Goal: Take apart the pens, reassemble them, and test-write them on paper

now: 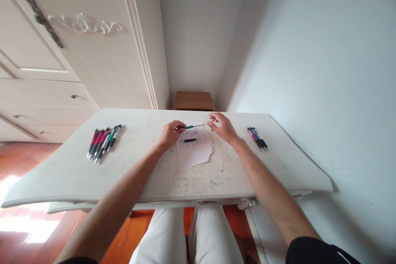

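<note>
My left hand [171,133] is closed round the end of a thin green pen part [192,126], held level just above a scribbled sheet of paper [194,148]. My right hand [222,127] hovers at the part's other tip, fingers pinched together close to it; I cannot tell whether they touch it. A short black pen piece [190,140] lies on the paper between my hands. Both hands are over the middle of the white table [148,173].
Several pink, green and black pens [103,140] lie in a row on the table's left. A smaller group of pens [257,138] lies on the right. A white wardrobe [80,49] stands left, a wall right, a wooden stand [194,101] behind the table.
</note>
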Demonstrator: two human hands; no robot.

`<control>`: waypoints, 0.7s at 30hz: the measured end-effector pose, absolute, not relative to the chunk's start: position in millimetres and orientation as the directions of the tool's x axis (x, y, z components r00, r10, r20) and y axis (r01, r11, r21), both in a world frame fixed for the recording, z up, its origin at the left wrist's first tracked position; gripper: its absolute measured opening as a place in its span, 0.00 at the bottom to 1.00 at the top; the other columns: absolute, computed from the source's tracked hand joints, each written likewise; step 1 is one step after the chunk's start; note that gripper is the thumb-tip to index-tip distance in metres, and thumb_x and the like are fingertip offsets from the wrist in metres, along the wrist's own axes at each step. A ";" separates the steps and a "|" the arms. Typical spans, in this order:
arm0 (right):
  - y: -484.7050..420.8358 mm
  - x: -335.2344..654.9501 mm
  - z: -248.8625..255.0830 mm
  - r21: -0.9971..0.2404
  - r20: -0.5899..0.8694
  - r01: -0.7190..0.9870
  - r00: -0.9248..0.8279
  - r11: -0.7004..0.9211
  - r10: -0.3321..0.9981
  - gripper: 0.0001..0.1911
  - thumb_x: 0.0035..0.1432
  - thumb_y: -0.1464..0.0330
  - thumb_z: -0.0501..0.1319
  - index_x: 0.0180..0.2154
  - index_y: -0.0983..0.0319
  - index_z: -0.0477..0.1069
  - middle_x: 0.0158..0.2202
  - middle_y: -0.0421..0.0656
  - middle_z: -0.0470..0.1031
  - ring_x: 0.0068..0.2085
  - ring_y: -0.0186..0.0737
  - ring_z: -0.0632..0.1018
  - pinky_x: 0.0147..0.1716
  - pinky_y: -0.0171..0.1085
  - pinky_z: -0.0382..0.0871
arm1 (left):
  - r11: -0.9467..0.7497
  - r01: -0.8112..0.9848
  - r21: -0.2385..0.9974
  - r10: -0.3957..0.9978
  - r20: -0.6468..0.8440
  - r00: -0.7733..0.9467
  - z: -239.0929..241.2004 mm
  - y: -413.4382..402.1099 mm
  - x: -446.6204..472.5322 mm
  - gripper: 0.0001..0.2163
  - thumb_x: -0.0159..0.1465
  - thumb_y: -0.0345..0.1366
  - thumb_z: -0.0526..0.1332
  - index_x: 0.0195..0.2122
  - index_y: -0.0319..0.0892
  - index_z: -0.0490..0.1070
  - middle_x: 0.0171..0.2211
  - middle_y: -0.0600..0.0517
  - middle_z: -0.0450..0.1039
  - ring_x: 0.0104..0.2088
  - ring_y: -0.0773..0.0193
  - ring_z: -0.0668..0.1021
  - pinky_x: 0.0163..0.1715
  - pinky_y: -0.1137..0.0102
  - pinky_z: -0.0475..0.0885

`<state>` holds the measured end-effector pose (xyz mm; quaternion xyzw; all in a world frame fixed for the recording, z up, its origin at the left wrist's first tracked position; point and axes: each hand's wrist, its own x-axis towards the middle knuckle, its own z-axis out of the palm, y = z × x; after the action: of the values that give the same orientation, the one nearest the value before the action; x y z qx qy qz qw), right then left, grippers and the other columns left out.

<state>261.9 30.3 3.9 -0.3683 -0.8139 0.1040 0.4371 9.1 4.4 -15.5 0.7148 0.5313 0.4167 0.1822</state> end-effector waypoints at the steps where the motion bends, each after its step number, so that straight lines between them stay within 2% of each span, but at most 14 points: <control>1: 30.2 262.1 4.4 -0.493 0.641 0.511 -0.334 0.705 0.691 0.12 0.60 0.64 0.59 0.45 0.60 0.71 0.41 0.45 0.74 0.38 0.40 0.75 0.41 0.41 0.70 | -0.372 0.606 0.703 0.908 0.411 0.082 -16.5 5.7 7.5 0.06 0.56 0.32 0.60 0.34 0.42 0.76 0.34 0.51 0.78 0.34 0.62 0.77 0.39 0.68 0.72; 3: 28.5 260.6 5.2 -0.485 0.638 0.510 -0.350 0.711 0.686 0.08 0.60 0.65 0.59 0.39 0.60 0.72 0.36 0.43 0.73 0.35 0.39 0.74 0.39 0.39 0.69 | -0.378 0.612 0.694 0.899 0.432 0.065 -18.2 8.2 4.5 0.06 0.56 0.32 0.60 0.33 0.42 0.75 0.34 0.51 0.77 0.35 0.62 0.77 0.40 0.67 0.72; 6: 22.6 253.4 5.1 -0.459 0.587 0.476 -0.471 0.750 0.659 0.07 0.60 0.64 0.60 0.34 0.61 0.73 0.32 0.42 0.71 0.34 0.37 0.73 0.37 0.37 0.68 | -0.372 0.629 0.683 0.892 0.450 0.039 -19.8 10.3 1.2 0.06 0.56 0.32 0.60 0.34 0.42 0.75 0.35 0.51 0.77 0.35 0.61 0.77 0.40 0.67 0.72; 12: 13.1 232.9 -5.8 -0.386 0.485 0.426 -0.661 0.818 0.573 0.13 0.58 0.62 0.64 0.43 0.61 0.76 0.37 0.45 0.72 0.38 0.39 0.74 0.41 0.38 0.68 | -0.357 0.642 0.679 0.895 0.444 0.028 -22.1 11.7 -0.5 0.07 0.57 0.33 0.59 0.34 0.42 0.75 0.35 0.50 0.77 0.36 0.61 0.77 0.41 0.66 0.72; 18: 15.5 226.1 -13.5 -0.318 0.431 0.451 -0.714 0.834 0.551 0.05 0.58 0.69 0.63 0.35 0.60 0.79 0.35 0.44 0.71 0.38 0.39 0.73 0.42 0.38 0.67 | -0.371 0.652 0.662 0.894 0.445 0.056 -24.7 11.8 -0.8 0.07 0.57 0.33 0.59 0.35 0.43 0.75 0.36 0.50 0.77 0.36 0.60 0.77 0.41 0.65 0.72; 21: 14.3 224.5 -13.3 -0.324 0.431 0.451 -0.712 0.832 0.554 0.05 0.57 0.69 0.64 0.36 0.60 0.78 0.36 0.44 0.72 0.38 0.39 0.73 0.42 0.38 0.67 | -0.369 0.659 0.656 0.896 0.439 0.064 -23.1 10.6 -0.2 0.07 0.57 0.33 0.59 0.35 0.43 0.75 0.36 0.50 0.77 0.36 0.60 0.77 0.41 0.66 0.72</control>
<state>224.5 14.3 -13.3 -0.2731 -0.9201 0.0979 0.2632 -0.2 10.6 -23.1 0.7154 0.5434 0.4153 0.1430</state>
